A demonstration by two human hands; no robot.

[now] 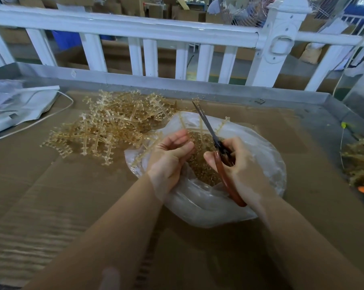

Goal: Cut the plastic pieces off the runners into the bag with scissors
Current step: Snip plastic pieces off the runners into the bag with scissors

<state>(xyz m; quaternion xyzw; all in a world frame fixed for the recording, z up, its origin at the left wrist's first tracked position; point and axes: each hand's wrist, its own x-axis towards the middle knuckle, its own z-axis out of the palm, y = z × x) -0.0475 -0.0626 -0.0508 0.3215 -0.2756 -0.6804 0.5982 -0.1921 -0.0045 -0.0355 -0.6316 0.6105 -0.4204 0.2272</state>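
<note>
**Snipping pieces over the open bag**

Nearest, two bare forearms reaching forward over brown cardboard (61, 185) spread on the counter (334, 105). Between them, one clear plastic bag (198, 208) with its mouth rolled wide open, likely so that cut pieces drop straight in; already a thick layer of small amber pieces (200, 166) inside.

Left hand (170, 153) palm up above the bag's left rim, fingers (180, 137) curled around the stem of one runner (201, 127) and holding it over the opening. Runner's branches fanning out beyond the fingertips, positioned so that anything snipped falls into the bag rather than onto the cardboard.

Right hand (237, 162) gripping one pair of scissors (216, 147) by the reddish-brown handles, fingers wrapped around them, thumb on the near handle. Blades pointing up and away, crossing the held runner; too slim in view to tell whether parted or closed.

Further back and left, one loose pile of uncut runners (105, 126), too tangled to count, lying within easy reach of the left hand. Judging by its size, plenty of work remaining.

At the far left, a white bag with a cord (15, 105); at the right edge, another heap of amber runners (361, 162). Beyond the counter's metal rim, a white railing (135, 28).
</note>
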